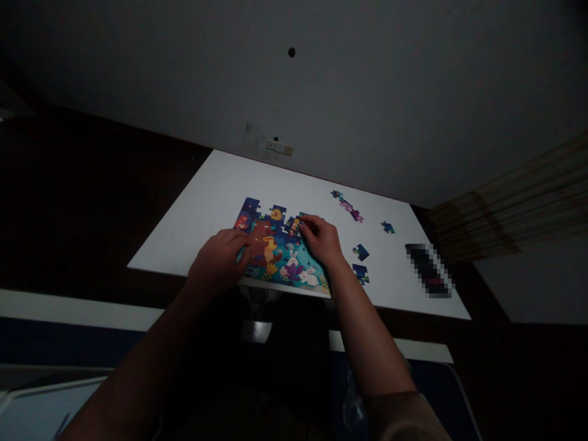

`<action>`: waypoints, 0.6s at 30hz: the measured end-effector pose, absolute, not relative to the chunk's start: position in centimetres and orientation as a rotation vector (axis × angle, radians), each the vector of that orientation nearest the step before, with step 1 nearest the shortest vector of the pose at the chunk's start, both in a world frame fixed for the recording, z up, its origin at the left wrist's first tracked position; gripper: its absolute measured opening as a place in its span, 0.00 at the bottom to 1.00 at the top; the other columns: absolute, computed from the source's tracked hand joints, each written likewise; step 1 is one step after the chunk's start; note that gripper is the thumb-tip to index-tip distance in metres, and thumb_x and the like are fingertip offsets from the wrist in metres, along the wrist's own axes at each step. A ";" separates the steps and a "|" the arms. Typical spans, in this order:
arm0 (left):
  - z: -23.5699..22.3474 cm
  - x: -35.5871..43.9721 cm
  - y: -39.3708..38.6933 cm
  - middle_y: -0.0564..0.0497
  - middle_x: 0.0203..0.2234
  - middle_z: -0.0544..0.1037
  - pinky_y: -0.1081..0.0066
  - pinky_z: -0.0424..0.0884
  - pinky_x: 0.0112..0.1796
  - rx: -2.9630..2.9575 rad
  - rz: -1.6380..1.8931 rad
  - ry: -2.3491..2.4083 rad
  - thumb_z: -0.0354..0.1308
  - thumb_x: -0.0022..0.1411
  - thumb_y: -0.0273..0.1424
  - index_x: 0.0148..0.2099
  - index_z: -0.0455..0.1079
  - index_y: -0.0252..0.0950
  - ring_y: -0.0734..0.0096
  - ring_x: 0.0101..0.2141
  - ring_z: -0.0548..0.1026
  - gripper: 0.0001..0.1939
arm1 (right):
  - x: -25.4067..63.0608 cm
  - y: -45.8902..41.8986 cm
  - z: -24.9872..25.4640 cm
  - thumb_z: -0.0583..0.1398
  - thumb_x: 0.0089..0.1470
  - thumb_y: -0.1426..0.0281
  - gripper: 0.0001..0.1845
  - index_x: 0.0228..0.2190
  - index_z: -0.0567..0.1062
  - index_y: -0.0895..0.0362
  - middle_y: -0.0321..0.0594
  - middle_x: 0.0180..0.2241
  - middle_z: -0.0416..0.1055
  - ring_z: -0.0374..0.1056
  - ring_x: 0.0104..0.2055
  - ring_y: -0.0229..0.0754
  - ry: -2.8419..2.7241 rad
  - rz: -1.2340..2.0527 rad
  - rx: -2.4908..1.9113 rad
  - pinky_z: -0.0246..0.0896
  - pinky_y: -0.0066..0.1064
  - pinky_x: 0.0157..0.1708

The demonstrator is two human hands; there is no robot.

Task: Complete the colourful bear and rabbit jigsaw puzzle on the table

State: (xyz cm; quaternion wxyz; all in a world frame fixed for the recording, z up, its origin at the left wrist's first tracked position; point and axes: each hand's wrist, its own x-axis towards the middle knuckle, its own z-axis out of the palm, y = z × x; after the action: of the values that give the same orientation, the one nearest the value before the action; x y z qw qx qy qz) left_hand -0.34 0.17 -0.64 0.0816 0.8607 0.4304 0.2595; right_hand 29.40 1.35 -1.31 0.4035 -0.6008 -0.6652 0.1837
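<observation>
Two bare forearms come up from the bottom edge of the view, each ending in a bare grip — the left grip (218, 260) and the right grip (323, 239) — with no rings, watch or bracelet to be seen on either in the dim light. The right arm shows the edge of a short sleeve (404, 416) low in the picture — a plain, pale brownish cloth with no print or marking that can be made out. The left arm is uncovered as far as the picture reaches, and its upper part is lost in shadow.
</observation>
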 end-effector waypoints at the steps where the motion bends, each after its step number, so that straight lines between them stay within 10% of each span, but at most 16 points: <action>1: -0.6 -0.3 0.1 0.43 0.49 0.81 0.52 0.74 0.55 2.571 0.778 1.294 0.52 0.69 0.33 0.49 0.78 0.39 0.53 0.53 0.76 0.14 | 29.3 1.4 -1.3 0.62 0.64 0.67 0.14 0.49 0.81 0.55 0.43 0.44 0.82 0.77 0.42 0.46 -1.689 0.459 -1.513 0.73 0.39 0.46; 18: -0.2 -0.3 0.0 0.45 0.48 0.82 0.51 0.74 0.54 2.554 0.783 1.283 0.53 0.69 0.32 0.48 0.78 0.42 0.52 0.52 0.76 0.13 | 28.8 1.8 -1.1 0.61 0.63 0.75 0.15 0.46 0.84 0.50 0.42 0.52 0.80 0.71 0.54 0.54 -2.160 0.165 -1.499 0.64 0.53 0.58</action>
State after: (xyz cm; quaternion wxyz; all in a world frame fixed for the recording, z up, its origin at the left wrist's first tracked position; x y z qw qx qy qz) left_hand -0.27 -0.01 -0.16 0.0892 0.8584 0.4311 0.2633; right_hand 28.80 1.77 -1.13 0.2509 -0.5508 -0.7937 0.0606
